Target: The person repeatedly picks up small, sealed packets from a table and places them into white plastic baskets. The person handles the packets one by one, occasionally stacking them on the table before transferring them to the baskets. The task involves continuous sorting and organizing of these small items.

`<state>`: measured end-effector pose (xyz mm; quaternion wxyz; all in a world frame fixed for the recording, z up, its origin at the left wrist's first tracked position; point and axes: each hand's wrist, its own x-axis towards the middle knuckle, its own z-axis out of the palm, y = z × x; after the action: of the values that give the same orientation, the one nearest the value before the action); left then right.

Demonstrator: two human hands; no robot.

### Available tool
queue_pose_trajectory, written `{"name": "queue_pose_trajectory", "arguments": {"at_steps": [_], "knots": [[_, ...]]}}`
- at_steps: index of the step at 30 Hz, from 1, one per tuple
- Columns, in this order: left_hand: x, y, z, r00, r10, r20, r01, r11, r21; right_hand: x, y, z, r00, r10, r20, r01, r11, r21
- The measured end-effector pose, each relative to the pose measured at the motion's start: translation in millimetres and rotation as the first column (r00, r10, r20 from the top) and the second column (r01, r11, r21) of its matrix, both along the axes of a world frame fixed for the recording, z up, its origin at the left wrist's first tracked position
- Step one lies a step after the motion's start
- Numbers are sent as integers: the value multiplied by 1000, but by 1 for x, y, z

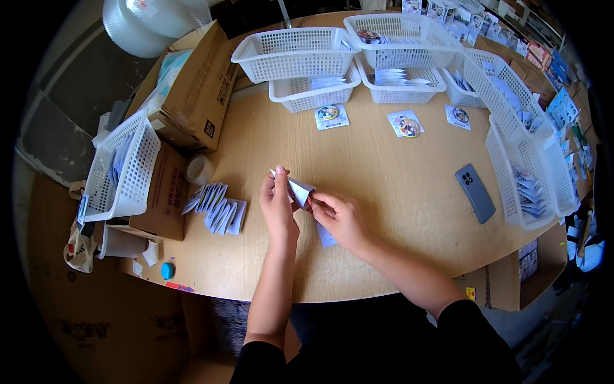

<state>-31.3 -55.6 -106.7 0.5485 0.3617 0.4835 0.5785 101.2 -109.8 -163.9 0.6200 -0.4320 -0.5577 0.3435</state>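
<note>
My left hand holds a small whitish packet between thumb and fingers above the middle of the table. My right hand pinches the packet's right edge, where a bit of red shows by the fingertips. Partly hidden below my right hand, a pale lilac card or packet lies on the wood. To the left of my hands, several thin white packets lie overlapped in a fanned row. What the packet in my hands contains cannot be seen.
White mesh baskets stand stacked along the back, and more baskets line the right. Three cards with round badges lie before them. A phone rests at right. Cardboard boxes, a tape roll and a blue cap occupy the left.
</note>
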Motion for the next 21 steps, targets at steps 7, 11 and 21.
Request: {"name": "queue_pose_trajectory", "arguments": {"at_steps": [7, 11, 21], "knots": [[-1, 3, -8, 997, -4, 77, 11, 995, -95, 10, 0, 11, 993, -33, 116, 35, 999, -10], [4, -4, -13, 922, 209, -327, -109, 948, 299, 11, 4, 12, 998, -46, 41, 47, 999, -15], [-1, 2, -17, 986, 58, -154, -41, 993, 111, 8, 5, -1, 996, -15, -87, 11, 999, -51]]}}
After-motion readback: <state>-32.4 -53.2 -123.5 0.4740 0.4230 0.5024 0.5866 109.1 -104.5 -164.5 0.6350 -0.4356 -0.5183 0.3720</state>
